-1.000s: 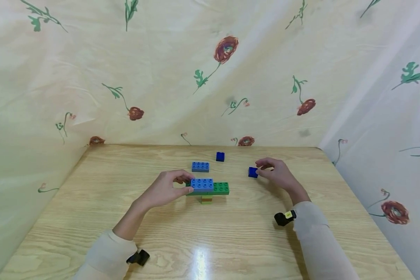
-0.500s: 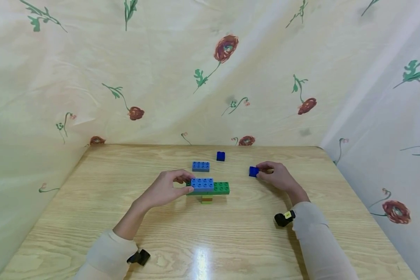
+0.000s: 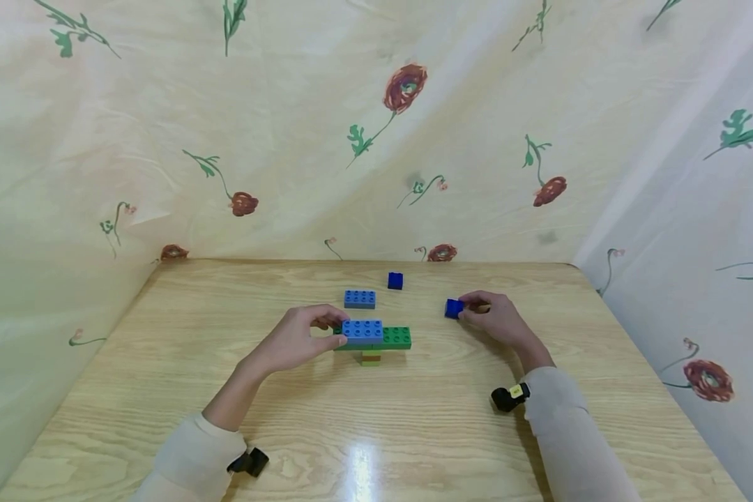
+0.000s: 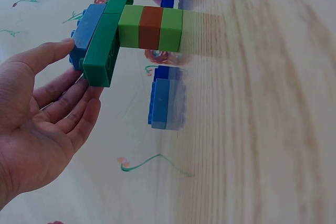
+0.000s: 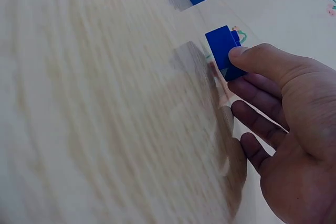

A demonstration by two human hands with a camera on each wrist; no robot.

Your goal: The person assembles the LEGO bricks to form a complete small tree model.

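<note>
My left hand [image 3: 301, 338] grips the end of a blue eight-stud brick [image 3: 362, 330], thumb in front and fingers behind. That brick sits on two green bricks [image 3: 397, 337] laid end to end. Under them stands a narrow post [image 4: 150, 27] of lime green and orange-brown blocks, plain in the left wrist view. My right hand [image 3: 494, 319] pinches a small dark blue brick [image 5: 224, 51] between thumb and index finger. In the right wrist view this brick shows a gap from its reflection on the tabletop; the other fingers are loosely bent.
A second blue eight-stud brick [image 3: 360, 300] lies behind the built piece. Farther back is another small dark blue brick [image 3: 395, 281]. The wooden table [image 3: 364, 418] ends at a flowered cloth [image 3: 288, 139] at the back, with cloth at both sides too.
My right index finger has come down, and the hand now pinches the small dark blue brick, which has barely shifted. My left hand and the built piece stay where they were.
</note>
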